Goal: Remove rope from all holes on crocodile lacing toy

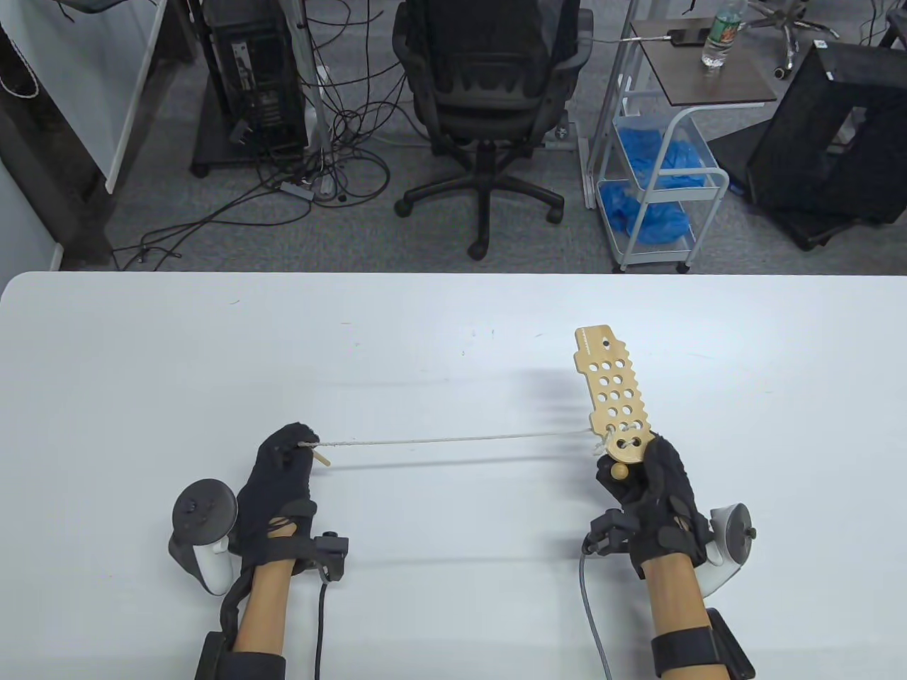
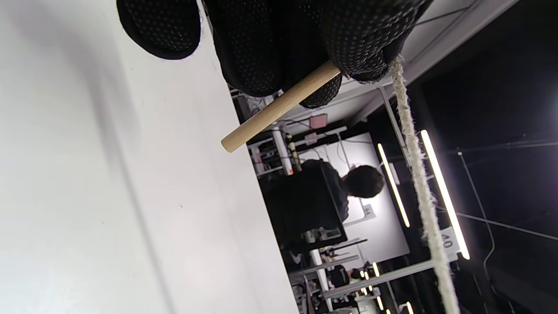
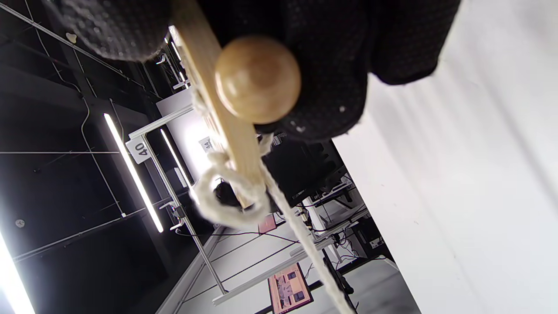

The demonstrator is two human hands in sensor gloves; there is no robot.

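The wooden crocodile lacing toy (image 1: pixel 612 386) is a flat board with several round holes. My right hand (image 1: pixel 648 482) grips its near end and holds it above the table, next to a wooden ball (image 1: pixel 619 470) that also shows in the right wrist view (image 3: pixel 257 78). The pale rope (image 1: pixel 453 440) runs taut from the holes at that end leftwards to my left hand (image 1: pixel 283 467). My left hand pinches the rope's end by its wooden needle (image 1: pixel 323 459), which also shows in the left wrist view (image 2: pixel 279 107). The rope loops around the board's edge (image 3: pixel 229 192).
The white table (image 1: pixel 453 340) spreads wide around both hands. Beyond its far edge stand an office chair (image 1: pixel 489 106), a white cart with blue bags (image 1: pixel 655 177) and a computer tower (image 1: pixel 248 78).
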